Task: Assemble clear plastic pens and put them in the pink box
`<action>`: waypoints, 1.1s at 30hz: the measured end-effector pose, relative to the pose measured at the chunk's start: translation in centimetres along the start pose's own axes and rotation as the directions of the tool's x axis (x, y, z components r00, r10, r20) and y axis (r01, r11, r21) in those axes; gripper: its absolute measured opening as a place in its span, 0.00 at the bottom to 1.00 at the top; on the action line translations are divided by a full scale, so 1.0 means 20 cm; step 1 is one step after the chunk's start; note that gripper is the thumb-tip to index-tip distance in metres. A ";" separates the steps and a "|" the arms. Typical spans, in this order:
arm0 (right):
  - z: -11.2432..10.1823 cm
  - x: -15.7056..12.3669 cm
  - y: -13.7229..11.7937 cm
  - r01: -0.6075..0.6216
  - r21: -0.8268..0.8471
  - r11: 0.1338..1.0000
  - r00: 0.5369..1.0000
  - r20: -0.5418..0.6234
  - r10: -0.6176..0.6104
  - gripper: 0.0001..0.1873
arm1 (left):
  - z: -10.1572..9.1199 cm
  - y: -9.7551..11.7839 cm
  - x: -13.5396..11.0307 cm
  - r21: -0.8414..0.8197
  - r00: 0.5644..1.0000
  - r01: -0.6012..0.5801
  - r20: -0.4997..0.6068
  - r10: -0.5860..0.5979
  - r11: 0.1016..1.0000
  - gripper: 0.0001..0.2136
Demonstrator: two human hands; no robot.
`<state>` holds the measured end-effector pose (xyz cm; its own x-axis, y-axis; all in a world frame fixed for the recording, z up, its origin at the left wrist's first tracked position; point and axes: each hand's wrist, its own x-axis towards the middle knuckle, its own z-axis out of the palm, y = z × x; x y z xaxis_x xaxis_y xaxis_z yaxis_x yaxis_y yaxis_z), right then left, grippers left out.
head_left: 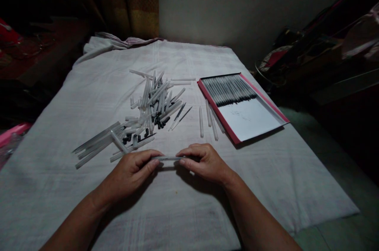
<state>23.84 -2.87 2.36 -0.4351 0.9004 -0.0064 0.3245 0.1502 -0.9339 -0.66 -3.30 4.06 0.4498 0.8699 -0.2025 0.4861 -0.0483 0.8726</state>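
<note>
Between my two hands a slim translucent pen lies level, just above the cloth. My left hand pinches its left end between thumb and fingers. At the other end, my right hand grips it the same way; the fingers hide both tips. Just beyond my hands is a loose heap of clear pen barrels, with small black plugs or caps and thin dark-tipped refills among them. Several longer tubes and refills lie to the left of my left hand.
A shallow red-edged box at the right holds a row of black-ended pens on its white bottom. Several clear barrels lie beside its left edge. The pale checked cloth covers the table, and a wall stands behind.
</note>
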 end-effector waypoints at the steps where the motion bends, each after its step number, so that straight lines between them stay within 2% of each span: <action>1: 0.00 0.00 0.00 -0.008 0.004 1.000 1.000 0.002 0.008 0.10 | 0.01 0.00 0.00 -0.061 0.999 0.039 0.019 -0.038 0.997 0.15; 5: -0.01 0.00 0.00 -0.036 0.017 0.999 0.999 0.004 0.036 0.11 | 0.04 -0.02 0.00 -0.278 0.989 0.150 0.025 -0.149 0.949 0.15; 13: -0.02 0.00 0.02 0.013 0.036 0.999 0.998 0.065 -0.015 0.12 | 0.10 -0.03 0.02 -0.451 0.965 0.253 0.056 -0.256 0.856 0.17; 19: -0.01 0.00 0.03 0.064 -0.019 0.998 0.997 0.047 -0.063 0.12 | 0.12 -0.03 0.02 -0.485 0.939 0.333 0.094 -0.330 0.809 0.20; 26: 0.03 -0.01 0.02 0.074 -0.075 0.994 0.997 -0.001 -0.075 0.11 | 0.12 -0.04 0.03 -0.483 0.942 0.324 0.085 -0.324 0.813 0.19; 33: 0.05 0.00 0.02 0.030 -0.051 0.998 0.999 -0.038 -0.031 0.11 | 0.12 -0.03 0.05 -0.518 0.940 0.322 0.071 -0.335 0.792 0.23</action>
<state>23.02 -3.21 1.59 -0.4132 0.9099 0.0364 0.3537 0.1972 -0.9143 1.32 -3.58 2.30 0.3130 0.7985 -0.5142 0.1417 0.4961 0.8567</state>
